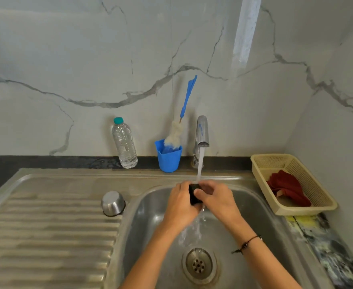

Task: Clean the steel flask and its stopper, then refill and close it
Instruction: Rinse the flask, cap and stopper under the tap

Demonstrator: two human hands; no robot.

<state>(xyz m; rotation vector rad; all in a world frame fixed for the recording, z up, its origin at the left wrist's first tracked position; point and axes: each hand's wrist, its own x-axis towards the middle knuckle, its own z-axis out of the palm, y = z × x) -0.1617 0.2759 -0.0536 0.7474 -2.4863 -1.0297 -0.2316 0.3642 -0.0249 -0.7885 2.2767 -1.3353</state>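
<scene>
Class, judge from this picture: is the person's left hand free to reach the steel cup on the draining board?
Probably not yet. The left hand grips the black stopper under the running tap. The path to the steel cup, upside down left of the basin, looks unobstructed once it lets go.

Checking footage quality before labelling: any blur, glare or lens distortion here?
Head view: wide-angle bending at the edges; the black stopper, held by left hand and right hand, is dark and soft; a bright reflection streak on the wall; the flask itself isn't visible.
</scene>
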